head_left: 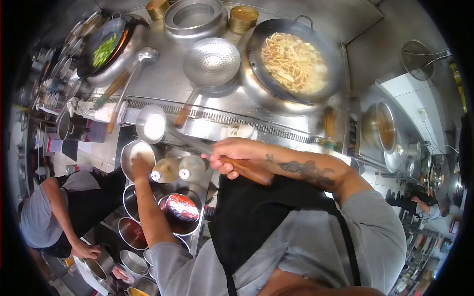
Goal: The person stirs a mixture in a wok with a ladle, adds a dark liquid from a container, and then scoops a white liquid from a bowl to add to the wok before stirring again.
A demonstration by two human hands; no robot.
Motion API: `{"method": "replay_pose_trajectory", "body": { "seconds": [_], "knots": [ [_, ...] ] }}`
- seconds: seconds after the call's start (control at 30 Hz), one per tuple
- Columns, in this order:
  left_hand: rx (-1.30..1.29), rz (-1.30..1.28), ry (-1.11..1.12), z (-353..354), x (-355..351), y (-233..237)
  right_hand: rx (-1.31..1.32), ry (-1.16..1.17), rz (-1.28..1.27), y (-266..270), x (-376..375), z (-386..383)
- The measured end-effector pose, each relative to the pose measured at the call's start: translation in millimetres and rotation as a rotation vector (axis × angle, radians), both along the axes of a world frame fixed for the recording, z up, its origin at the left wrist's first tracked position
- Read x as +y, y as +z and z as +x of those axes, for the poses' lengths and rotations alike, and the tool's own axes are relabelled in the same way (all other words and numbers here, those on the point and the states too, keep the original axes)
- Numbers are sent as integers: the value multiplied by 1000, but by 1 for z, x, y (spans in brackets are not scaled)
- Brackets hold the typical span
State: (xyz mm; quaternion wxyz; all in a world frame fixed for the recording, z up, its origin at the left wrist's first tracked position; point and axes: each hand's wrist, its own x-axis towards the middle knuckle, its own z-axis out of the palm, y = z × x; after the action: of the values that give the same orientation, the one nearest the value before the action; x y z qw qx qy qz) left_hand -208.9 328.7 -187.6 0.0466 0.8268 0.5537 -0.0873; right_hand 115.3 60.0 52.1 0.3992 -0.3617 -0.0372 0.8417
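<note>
With 12 o'clock at the top of the view, we clasp the wooden handle of the ladle [189, 141] in the right grip [230, 156]. The ladle's long axis runs from 4 o'clock, at the handle end, to 10 o'clock, at the cup. The cup lies at 12 o'clock from the left grip [142, 166], which is the nearer of the two. We place the left fingers in the whitish contents [142, 148] of the metal bowl [123, 160]; we cannot tell whether they close on anything, nor whether cup and bowl rim touch. The wok [255, 52] with noodles [291, 61] sits over the worktop [162, 81], at 1 o'clock from the right grip.
</note>
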Motion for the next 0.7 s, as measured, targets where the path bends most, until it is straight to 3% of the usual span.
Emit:
{"method": "replay_pose_trajectory", "body": {
  "seconds": [0.2,0.7],
  "knots": [
    [-67,24,22,8,-4,7,-5,-11,-10,-2,1,-3],
    [-134,25,-55,3,14,-24,-39,-10,-7,4,1,-2]
  ]
}}
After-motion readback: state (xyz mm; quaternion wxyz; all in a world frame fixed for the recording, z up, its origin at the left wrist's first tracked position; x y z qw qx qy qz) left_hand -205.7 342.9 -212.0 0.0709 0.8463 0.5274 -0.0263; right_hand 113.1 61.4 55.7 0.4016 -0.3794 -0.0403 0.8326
